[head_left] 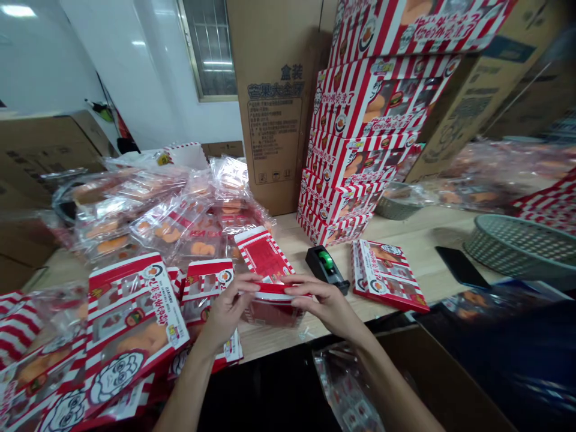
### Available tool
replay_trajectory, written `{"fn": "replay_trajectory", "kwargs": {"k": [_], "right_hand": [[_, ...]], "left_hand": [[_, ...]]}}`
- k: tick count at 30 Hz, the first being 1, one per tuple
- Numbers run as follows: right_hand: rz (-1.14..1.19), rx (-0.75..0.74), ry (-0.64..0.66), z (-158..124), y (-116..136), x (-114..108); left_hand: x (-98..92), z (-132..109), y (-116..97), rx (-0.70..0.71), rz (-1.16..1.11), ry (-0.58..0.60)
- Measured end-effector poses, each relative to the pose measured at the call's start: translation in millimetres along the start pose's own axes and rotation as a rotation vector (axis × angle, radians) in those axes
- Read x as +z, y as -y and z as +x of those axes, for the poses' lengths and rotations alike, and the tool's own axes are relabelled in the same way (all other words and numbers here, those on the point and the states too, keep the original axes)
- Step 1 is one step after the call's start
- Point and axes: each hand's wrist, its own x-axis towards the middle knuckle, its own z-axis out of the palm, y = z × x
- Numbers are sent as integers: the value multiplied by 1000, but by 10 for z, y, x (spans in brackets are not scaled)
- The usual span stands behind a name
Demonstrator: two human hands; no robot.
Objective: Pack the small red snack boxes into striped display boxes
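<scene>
My left hand [229, 309] and my right hand [324, 303] both grip a red-and-white striped cardboard box [270, 306] at its front edge, over the wooden tabletop [288, 237]. Its printed red lid [263, 255] stands open, tilted away from me, and my fingers hide part of the front flap. Left of my left hand lie several flat printed boxes [135, 327] with clear windows. A green tape dispenser [326, 269] stands just beyond my right hand, and a flat box [389, 276] lies further right.
Clear bags of printed packs [162, 210] are heaped at the back left. Striped boxes [364, 120] stack high behind the table, next to a tall cardboard carton [274, 102]. A black phone [461, 267] and a woven basket [522, 246] sit at right.
</scene>
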Motion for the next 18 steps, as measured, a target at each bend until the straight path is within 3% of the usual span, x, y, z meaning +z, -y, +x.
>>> {"fn": "replay_trajectory", "kwargs": {"k": [6,9,11,14,18], "right_hand": [[-156,-126,-163,-56,16,232],[-142,-108,-122,-86,-11,194],[-101,-98,-187,-120,-54,138],[-117,-149,-282,-181,-119,98],[-296,-287,-218,-209,-132,129]], "left_hand": [[99,-51,17,161,73,-65],[162,-7,25,211,132,-189],[190,17,23,205,146,-217],[198,6,25,167,179,-151],[178,-33,39,147,220,-43]]}}
